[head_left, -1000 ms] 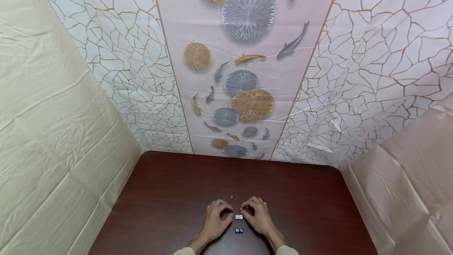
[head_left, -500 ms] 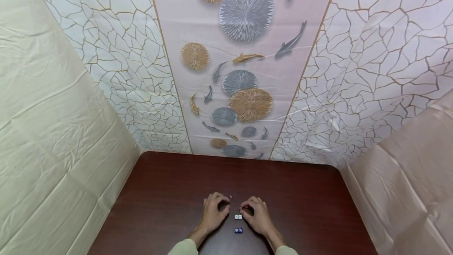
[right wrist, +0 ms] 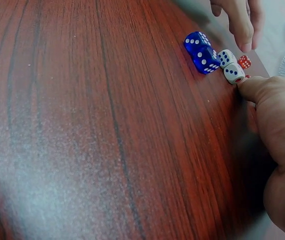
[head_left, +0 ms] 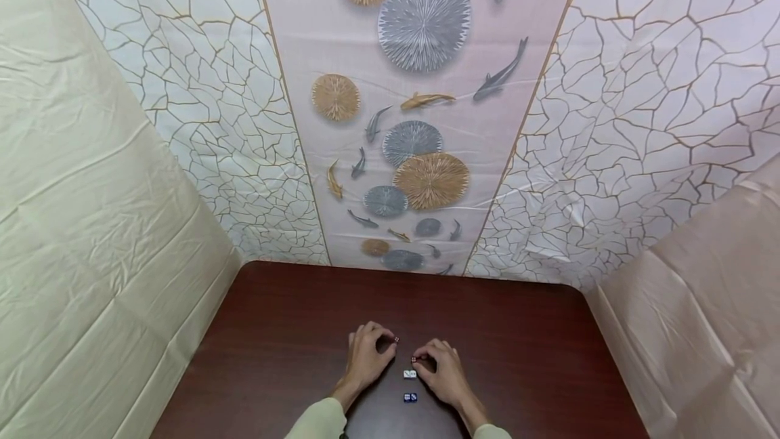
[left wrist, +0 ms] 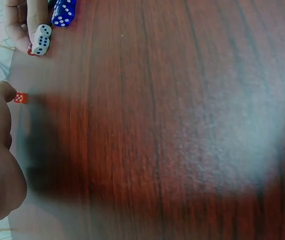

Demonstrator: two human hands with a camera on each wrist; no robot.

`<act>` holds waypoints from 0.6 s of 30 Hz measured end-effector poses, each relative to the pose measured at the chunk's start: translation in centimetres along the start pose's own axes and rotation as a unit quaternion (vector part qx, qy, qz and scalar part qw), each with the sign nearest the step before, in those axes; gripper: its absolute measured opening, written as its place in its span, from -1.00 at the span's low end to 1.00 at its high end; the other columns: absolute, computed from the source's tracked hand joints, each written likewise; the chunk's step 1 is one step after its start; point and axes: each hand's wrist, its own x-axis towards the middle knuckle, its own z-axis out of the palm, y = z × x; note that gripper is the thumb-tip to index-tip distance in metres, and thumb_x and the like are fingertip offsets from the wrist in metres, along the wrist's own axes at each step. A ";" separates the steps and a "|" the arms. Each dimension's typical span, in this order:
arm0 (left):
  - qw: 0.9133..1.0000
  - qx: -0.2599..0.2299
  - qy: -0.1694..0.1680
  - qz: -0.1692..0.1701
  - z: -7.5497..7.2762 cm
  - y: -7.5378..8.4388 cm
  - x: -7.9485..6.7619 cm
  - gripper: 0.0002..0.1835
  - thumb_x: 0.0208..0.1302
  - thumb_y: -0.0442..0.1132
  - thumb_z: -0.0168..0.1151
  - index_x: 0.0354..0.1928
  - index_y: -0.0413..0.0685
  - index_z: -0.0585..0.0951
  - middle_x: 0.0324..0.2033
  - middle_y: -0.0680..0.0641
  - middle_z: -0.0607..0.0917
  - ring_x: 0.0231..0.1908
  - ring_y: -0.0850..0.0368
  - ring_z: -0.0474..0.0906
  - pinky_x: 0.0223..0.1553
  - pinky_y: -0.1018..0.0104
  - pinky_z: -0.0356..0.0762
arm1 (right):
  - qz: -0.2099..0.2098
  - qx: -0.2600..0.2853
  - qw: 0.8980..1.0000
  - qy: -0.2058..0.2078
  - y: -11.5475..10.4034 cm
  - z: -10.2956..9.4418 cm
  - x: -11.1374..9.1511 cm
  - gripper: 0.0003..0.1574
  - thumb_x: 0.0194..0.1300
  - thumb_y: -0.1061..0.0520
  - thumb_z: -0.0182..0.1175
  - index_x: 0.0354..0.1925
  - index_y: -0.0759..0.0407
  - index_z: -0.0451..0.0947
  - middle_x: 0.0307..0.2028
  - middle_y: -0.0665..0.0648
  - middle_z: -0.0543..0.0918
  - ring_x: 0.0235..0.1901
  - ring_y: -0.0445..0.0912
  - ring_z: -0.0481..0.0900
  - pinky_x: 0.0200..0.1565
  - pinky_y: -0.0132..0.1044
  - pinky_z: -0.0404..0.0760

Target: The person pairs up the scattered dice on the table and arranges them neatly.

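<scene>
My left hand [head_left: 367, 354] reaches a small red die [head_left: 397, 339] on the dark wooden table. A fingertip touches that die [left wrist: 20, 97], whose dotted face stays exposed in the left wrist view. My right hand [head_left: 445, 370] pinches a second red die [head_left: 414, 360] between thumb and index finger; in the right wrist view the thumb [right wrist: 255, 90] hides most of it. Just nearer lie two white dice [head_left: 409, 374], side by side and touching. Nearer still sits a touching pair of larger blue dice [head_left: 410, 398].
The reddish-brown table [head_left: 292, 310] runs back to a patterned cloth wall [head_left: 402, 154]. Pale cloth hangs along the left side [head_left: 110, 222], and beige cloth [head_left: 701, 303] along the right.
My left hand has moved forward from beside the white dice to the farther red die, its fingertip now against it. The right hand keeps its pinch and place.
</scene>
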 end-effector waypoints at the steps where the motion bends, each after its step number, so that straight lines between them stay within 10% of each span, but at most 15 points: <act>1: 1.000 0.003 0.000 -0.002 0.0 0.0 0.1 -0.81 0.19 -0.21 0.71 -0.19 0.15 0.87 -0.18 0.10 0.80 -0.12 0.13 0.66 -0.02 0.15 0.33 | -0.001 0.000 1.000 0.000 0.0 0.0 0.0 -0.79 0.29 0.17 0.64 -0.17 -0.10 0.85 -0.21 -0.18 0.75 -0.11 -0.21 0.59 0.04 -0.22 0.38; 18: 0.998 0.035 -0.015 -0.051 0.9 -0.1 0.8 -0.81 0.18 -0.05 0.75 -0.29 0.18 0.85 -0.23 0.11 0.79 -0.13 0.10 0.67 0.03 0.04 0.35 | 0.003 -0.005 1.000 -0.005 -0.2 -0.1 0.0 -0.78 0.30 0.16 0.64 -0.19 -0.15 0.83 -0.20 -0.20 0.74 -0.09 -0.22 0.60 0.05 -0.20 0.38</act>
